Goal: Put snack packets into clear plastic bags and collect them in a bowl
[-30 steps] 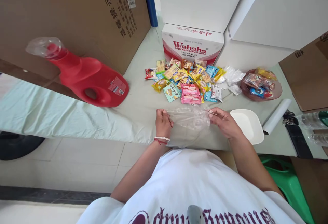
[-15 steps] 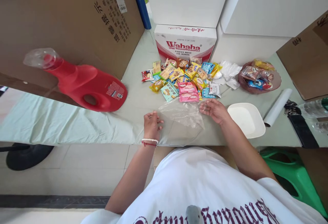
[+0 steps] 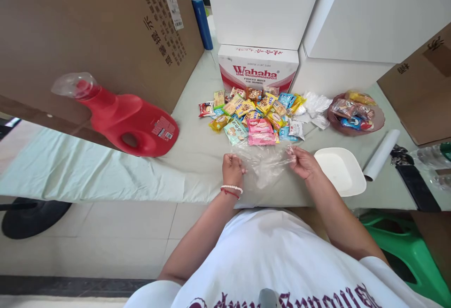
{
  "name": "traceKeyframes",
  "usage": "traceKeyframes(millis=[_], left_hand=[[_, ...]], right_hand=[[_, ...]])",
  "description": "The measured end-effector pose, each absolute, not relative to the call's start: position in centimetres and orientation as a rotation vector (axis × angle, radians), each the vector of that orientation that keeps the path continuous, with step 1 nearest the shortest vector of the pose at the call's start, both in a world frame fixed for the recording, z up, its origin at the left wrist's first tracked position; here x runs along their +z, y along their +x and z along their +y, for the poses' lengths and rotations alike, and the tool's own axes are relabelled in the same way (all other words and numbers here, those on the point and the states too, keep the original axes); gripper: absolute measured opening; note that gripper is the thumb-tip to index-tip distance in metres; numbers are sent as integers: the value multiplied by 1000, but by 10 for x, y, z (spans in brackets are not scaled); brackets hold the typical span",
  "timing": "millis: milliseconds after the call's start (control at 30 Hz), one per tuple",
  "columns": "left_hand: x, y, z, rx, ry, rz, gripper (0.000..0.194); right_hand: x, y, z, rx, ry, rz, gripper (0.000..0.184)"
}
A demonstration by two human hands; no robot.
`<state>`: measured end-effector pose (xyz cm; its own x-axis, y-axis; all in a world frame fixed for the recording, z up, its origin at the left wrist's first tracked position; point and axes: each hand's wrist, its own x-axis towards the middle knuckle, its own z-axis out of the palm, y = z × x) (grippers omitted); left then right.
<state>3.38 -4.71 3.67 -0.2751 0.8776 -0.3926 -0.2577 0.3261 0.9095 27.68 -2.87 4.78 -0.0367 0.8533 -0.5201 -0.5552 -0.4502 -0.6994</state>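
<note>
A clear plastic bag (image 3: pixel 266 169) is stretched between my two hands, just above the table's front part. My left hand (image 3: pixel 233 169), with a white and a red bracelet at the wrist, is closed on the bag's left edge. On the right side, the fingers of my right hand (image 3: pixel 301 161) pinch the bag's other edge. Directly behind the bag lies a heap of wrapped snacks (image 3: pixel 260 106), with pink packets (image 3: pixel 261 132) nearest to it. Beside my right forearm sits a white square dish (image 3: pixel 340 171).
A red detergent jug (image 3: pixel 132 125) stands at left before a large cardboard box (image 3: pixel 116 31). Behind the snacks is a Wahaha carton (image 3: pixel 259 71). To the right are white plastic bags (image 3: pixel 315 106), a pink bowl (image 3: pixel 377 122) of snacks, a roll (image 3: pixel 382 154) and a black phone (image 3: pixel 417 187).
My left hand has moved right and closed on the bag's edge. My right hand has shifted slightly right, and the bag is lifted and drawn up between them. The view has tilted slightly.
</note>
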Motion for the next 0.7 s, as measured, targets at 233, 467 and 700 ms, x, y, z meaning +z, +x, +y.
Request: traceKeyframes(millis=[233, 467, 700], left_hand=[[22, -28, -57, 779, 1244, 1769, 15], [27, -24, -86, 914, 1745, 2223, 37], [22, -21, -86, 365, 2458, 1528, 47]], right_hand=[[40, 303, -16, 1139, -1678, -1055, 16], [74, 280, -25, 215, -1819, -1783, 31], [77, 258, -96, 744, -1137, -2657, 35]])
